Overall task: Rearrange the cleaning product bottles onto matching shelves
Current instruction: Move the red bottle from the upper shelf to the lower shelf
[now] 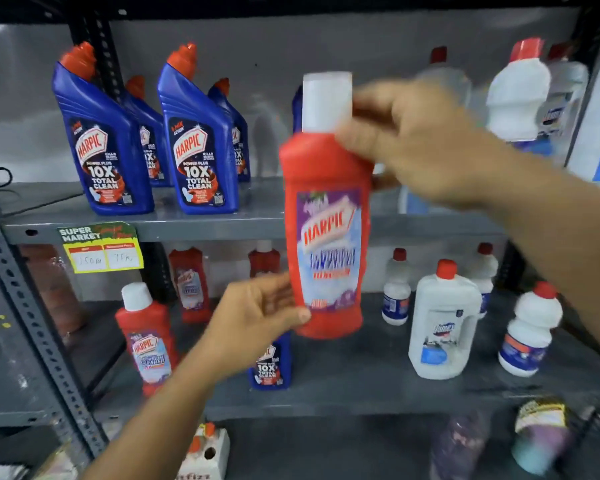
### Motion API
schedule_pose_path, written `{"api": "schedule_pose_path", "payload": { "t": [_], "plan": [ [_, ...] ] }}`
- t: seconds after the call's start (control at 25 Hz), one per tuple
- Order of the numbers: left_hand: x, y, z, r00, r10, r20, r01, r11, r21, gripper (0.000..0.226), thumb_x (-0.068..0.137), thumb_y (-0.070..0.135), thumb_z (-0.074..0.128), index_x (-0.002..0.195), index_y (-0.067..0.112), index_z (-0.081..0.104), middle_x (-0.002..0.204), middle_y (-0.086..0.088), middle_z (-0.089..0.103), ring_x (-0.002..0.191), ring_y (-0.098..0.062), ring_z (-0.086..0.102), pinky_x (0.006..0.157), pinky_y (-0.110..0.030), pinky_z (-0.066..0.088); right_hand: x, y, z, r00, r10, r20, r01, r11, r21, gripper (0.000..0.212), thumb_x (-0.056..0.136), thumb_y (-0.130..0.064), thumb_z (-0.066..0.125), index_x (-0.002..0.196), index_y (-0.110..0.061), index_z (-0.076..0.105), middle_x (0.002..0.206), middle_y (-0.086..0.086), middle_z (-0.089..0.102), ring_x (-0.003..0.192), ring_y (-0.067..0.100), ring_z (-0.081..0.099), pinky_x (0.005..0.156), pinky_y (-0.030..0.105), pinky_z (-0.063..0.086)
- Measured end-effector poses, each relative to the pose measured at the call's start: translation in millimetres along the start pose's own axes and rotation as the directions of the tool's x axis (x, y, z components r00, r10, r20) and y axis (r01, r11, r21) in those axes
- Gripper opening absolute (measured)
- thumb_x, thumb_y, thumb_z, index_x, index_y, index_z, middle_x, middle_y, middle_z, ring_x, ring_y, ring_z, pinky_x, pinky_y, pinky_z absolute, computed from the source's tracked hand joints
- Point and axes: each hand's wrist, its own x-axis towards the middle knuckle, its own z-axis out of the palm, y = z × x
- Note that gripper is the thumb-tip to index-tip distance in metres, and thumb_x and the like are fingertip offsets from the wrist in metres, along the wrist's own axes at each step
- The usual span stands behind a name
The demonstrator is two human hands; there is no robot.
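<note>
A red Harpic bottle (326, 216) with a white cap hangs upright in the air in front of the shelves. My right hand (409, 140) grips its shoulder below the cap. My left hand (257, 320) touches its lower left side with thumb and fingers. Blue Harpic bottles (194, 140) stand on the upper shelf (146, 230) at left. Red Harpic bottles (146, 341) stand on the middle shelf (361, 389) at left, and a blue Harpic bottle (271, 365) stands half hidden behind my left hand.
White bottles with red caps (444, 323) stand on the middle shelf at right and on the upper shelf (516, 95) at right. A yellow price tag (101, 251) hangs on the upper shelf edge. More blurred bottles (537, 434) sit below. A perforated grey upright (32, 323) rises at left.
</note>
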Motion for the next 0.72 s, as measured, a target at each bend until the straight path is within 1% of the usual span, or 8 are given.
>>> {"api": "schedule_pose_path", "payload": {
  "t": [0.08, 0.16, 0.24, 0.32, 0.4, 0.48, 0.64, 0.72],
  "plan": [
    [-19.0, -50.2, 8.6, 0.996, -0.084, 0.033, 0.083, 0.996, 0.013, 0.043, 0.078, -0.020, 0.062, 0.112, 0.006, 0.064, 0.091, 0.016, 0.077, 0.092, -0.002, 0.070, 0.079, -0.016, 0.056, -35.6, 23.2, 22.7, 0.992, 0.060, 0.111, -0.060, 0.998, -0.011, 0.020, 0.092, -0.023, 0.060, 0.109, -0.031, 0.059, 0.101, -0.022, 0.066, 0.088, -0.010, 0.064, 0.079, 0.015, 0.055],
    [-26.9, -99.0, 18.3, 0.989, -0.141, 0.055, 0.137, 0.988, 0.064, 0.043, 0.079, -0.013, 0.065, 0.113, 0.013, 0.065, 0.099, 0.013, 0.077, 0.099, -0.007, 0.069, 0.089, -0.025, 0.056, -62.9, 55.2, 49.2, 0.972, 0.173, 0.162, -0.167, 0.985, -0.050, 0.028, 0.090, -0.027, 0.062, 0.118, -0.027, 0.059, 0.108, -0.022, 0.065, 0.092, -0.012, 0.061, 0.080, 0.010, 0.048],
    [-25.0, -143.7, 26.7, 0.983, -0.176, 0.043, 0.168, 0.974, 0.155, 0.044, 0.079, -0.009, 0.066, 0.106, 0.025, 0.067, 0.100, 0.017, 0.076, 0.102, -0.008, 0.068, 0.096, -0.032, 0.053, -80.6, 92.7, 74.6, 0.950, 0.269, 0.158, -0.251, 0.960, -0.128, 0.035, 0.091, -0.031, 0.060, 0.125, -0.022, 0.056, 0.121, -0.011, 0.063, 0.102, -0.002, 0.059, 0.083, 0.014, 0.045],
    [-16.9, -177.1, 33.5, 0.981, -0.188, 0.051, 0.168, 0.949, 0.266, 0.043, 0.080, -0.002, 0.066, 0.106, 0.032, 0.067, 0.100, 0.025, 0.074, 0.104, -0.007, 0.068, 0.097, -0.035, 0.053, -87.2, 130.9, 93.3, 0.924, 0.356, 0.142, -0.338, 0.931, -0.139, 0.039, 0.093, -0.031, 0.057, 0.129, -0.019, 0.051, 0.130, -0.002, 0.059, 0.114, 0.010, 0.057, 0.092, 0.026, 0.046],
    [-5.5, -204.6, 38.0, 0.973, -0.226, 0.043, 0.198, 0.919, 0.339, 0.038, 0.078, 0.003, 0.066, 0.107, 0.029, 0.068, 0.099, 0.032, 0.071, 0.104, -0.003, 0.067, 0.098, -0.039, 0.053, -89.3, 165.1, 106.2, 0.899, 0.413, 0.148, -0.399, 0.910, -0.111, 0.041, 0.094, -0.033, 0.054, 0.132, -0.018, 0.048, 0.134, 0.002, 0.057, 0.119, 0.017, 0.056, 0.100, 0.039, 0.047],
    [4.3, -228.6, 40.7, 0.962, -0.272, 0.009, 0.248, 0.892, 0.378, 0.039, 0.079, 0.001, 0.065, 0.111, 0.024, 0.067, 0.095, 0.035, 0.070, 0.100, 0.006, 0.065, 0.098, -0.040, 0.052, -89.3, 190.7, 117.1, 0.877, 0.458, 0.146, -0.450, 0.889, -0.086, 0.044, 0.094, -0.035, 0.053, 0.134, -0.017, 0.045, 0.136, 0.004, 0.056, 0.121, 0.020, 0.056, 0.102, 0.045, 0.047],
    [13.9, -244.2, 46.8, 0.928, -0.363, -0.085, 0.366, 0.844, 0.391, 0.037, 0.084, 0.002, 0.063, 0.120, 0.013, 0.061, 0.114, 0.007, 0.069, 0.108, -0.009, 0.063, 0.103, -0.039, 0.049, -82.0, 212.3, 136.1, 0.855, 0.503, 0.123, -0.499, 0.864, -0.062, 0.047, 0.095, -0.037, 0.050, 0.138, -0.018, 0.042, 0.140, 0.005, 0.053, 0.124, 0.021, 0.053, 0.103, 0.044, 0.047],
    [14.7, -247.5, 49.2, 0.924, -0.371, -0.098, 0.378, 0.841, 0.386, 0.036, 0.086, 0.004, 0.061, 0.122, 0.013, 0.059, 0.117, 0.005, 0.067, 0.110, -0.011, 0.062, 0.101, -0.031, 0.048, -76.6, 215.0, 139.8, 0.842, 0.521, 0.141, -0.516, 0.854, -0.069, 0.048, 0.096, -0.037, 0.048, 0.140, -0.018, 0.040, 0.142, 0.003, 0.051, 0.126, 0.020, 0.051, 0.102, 0.039, 0.046]
  ]
}}
